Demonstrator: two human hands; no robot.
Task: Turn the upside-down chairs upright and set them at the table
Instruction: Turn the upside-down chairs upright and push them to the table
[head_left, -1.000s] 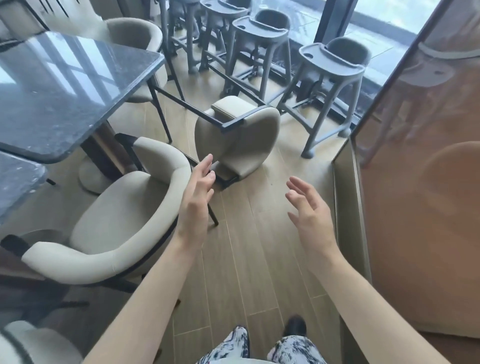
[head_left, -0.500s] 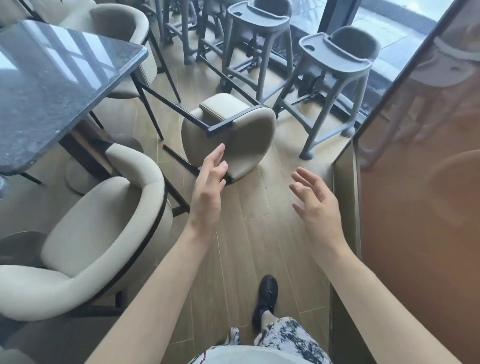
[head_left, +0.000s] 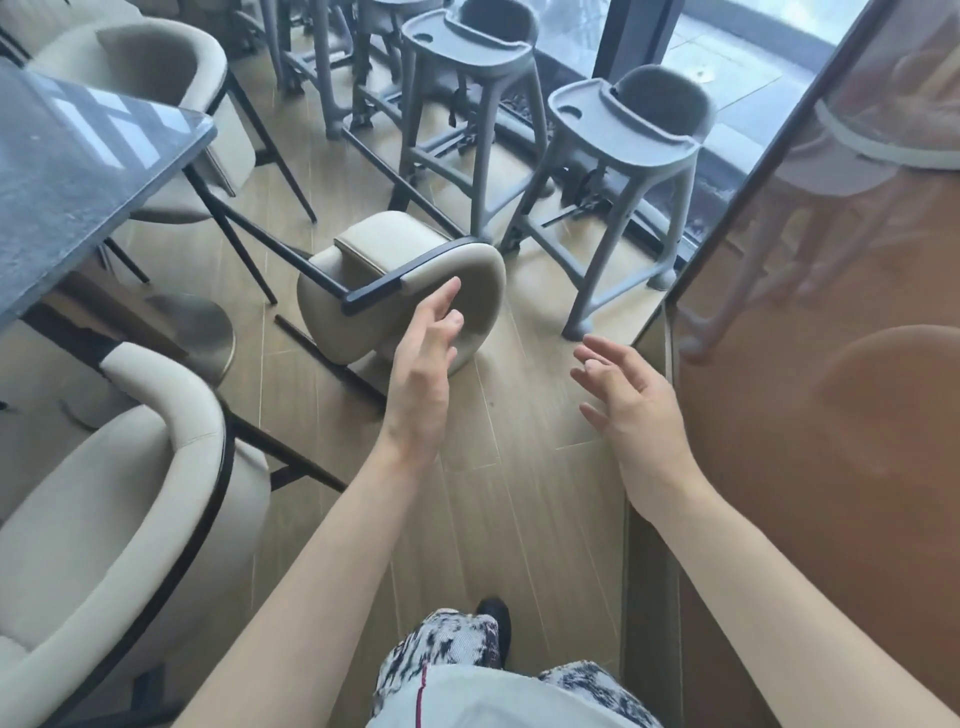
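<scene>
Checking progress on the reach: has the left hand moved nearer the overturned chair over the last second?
Yes. The left hand has advanced toward the overturned chair; its fingers now overlap the chair's back.

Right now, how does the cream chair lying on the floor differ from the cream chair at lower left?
The tipped chair lies overturned with its dark legs pointing toward the table; the near chair stands upright, seat open upward. The tipped one is in the aisle by the grey high chairs; the near one sits beside the table. Both share cream upholstery and dark frames.

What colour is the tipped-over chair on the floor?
Cream padded chair with black metal legs, head view.
</scene>
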